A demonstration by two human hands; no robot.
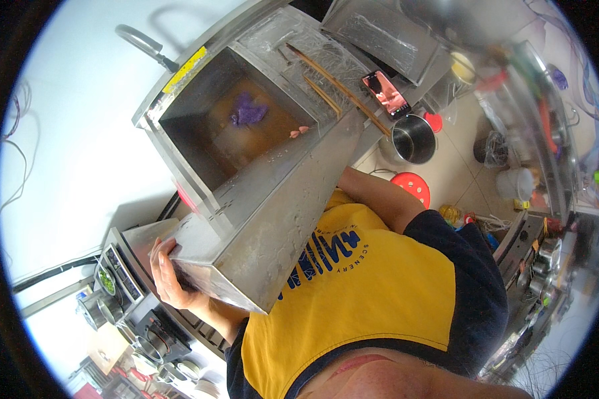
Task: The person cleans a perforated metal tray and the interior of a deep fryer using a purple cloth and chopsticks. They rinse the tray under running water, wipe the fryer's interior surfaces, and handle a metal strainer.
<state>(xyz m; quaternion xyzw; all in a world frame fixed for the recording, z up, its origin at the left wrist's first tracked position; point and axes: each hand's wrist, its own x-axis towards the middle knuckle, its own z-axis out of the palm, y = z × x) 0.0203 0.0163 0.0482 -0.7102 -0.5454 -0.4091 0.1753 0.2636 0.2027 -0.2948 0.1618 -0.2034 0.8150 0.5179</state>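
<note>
A long stainless-steel box (299,209) is tilted against the near side of the steel sink (179,144), one broad face towards me. My left hand (172,277) grips its left end, fingers over the upper edge. Behind the box my right forearm disappears; only pinkish fingertips of my right hand (299,131) show over the box's far edge. Inside the sink, a crumpled purple cloth or net (249,108) lies in brownish water. A curved faucet (147,45) stands behind it, near a yellow strip (184,70) on the rim.
Long wooden sticks (337,85) lie on the plastic-wrapped drainboard (274,35), near a lit phone (387,94). To the right are a steel pot (413,139) and red stool (412,187). At left are a bowl of greens (107,281) and several pans (149,346).
</note>
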